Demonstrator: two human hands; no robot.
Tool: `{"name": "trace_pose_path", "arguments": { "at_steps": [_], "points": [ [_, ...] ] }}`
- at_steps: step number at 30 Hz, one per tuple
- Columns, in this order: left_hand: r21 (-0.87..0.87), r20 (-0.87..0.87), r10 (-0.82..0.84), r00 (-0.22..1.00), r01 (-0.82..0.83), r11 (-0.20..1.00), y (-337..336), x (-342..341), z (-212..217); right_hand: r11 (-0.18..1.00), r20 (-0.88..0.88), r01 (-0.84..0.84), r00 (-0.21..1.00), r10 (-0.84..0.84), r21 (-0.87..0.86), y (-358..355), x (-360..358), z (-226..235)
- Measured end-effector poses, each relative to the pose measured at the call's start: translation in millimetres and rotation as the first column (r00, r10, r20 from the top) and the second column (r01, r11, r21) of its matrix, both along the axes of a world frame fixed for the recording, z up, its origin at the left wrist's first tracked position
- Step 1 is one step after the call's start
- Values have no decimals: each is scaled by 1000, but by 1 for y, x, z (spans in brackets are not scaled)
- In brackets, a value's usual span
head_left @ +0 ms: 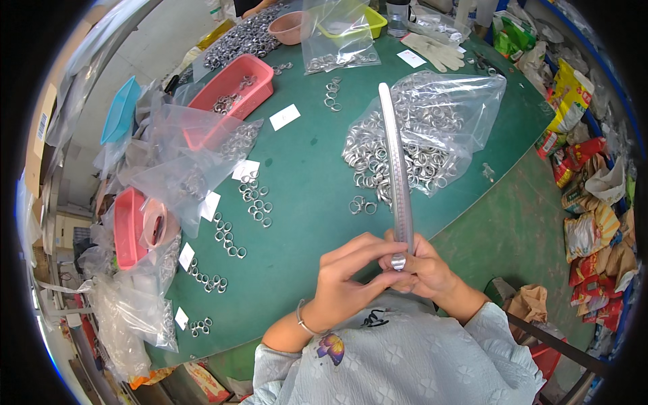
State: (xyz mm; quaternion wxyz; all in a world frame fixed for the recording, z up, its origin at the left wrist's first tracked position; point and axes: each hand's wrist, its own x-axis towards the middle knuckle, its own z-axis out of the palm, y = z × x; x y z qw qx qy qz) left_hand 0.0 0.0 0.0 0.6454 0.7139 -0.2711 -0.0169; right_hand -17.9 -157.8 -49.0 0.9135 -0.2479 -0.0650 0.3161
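A long grey ring-sizing stick [397, 169] with graduation marks stands out from my hands over the table. My right hand [432, 273] is closed round its near end. From the left, my left hand [347, 273] pinches a silver ring [398, 261] between thumb and fingers at that same end. Whether the ring sits around the stick or just in front of it I cannot tell. Beyond my hands, a heap of silver rings [371, 158] spills from a clear plastic bag [482, 101]. A few loose rings [363, 205] lie left of the stick.
On the green table [304, 182], small groups of rings [256, 199] lie beside white paper slips [285, 117]. Pink trays [260, 71] and plastic bags line the left side. A glove [435, 52] lies at the back, near a yellow-green basket [374, 22]. Colourful packets [590, 233] line the right.
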Motion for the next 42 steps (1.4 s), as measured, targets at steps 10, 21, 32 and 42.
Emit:
{"name": "trace_pose_path", "arguments": {
  "at_steps": [10,21,32,42],
  "points": [
    [-16,-10,17,1000,-17,1000,5,-3,4,1000,14,18,1000,-18,1,4,4,10],
    [-342,-540,-217,813,24,939,9,-2,2,986,33,113,993,-110,-125,8,2,-1],
    [-367,-685,-191,703,-107,924,5,-6,12,987,-13,125,992,-127,-101,12,3,8],
    [-353,-492,-183,851,-3,936,7,-8,1,996,-84,91,993,-89,18,12,-2,3]
  ]
}}
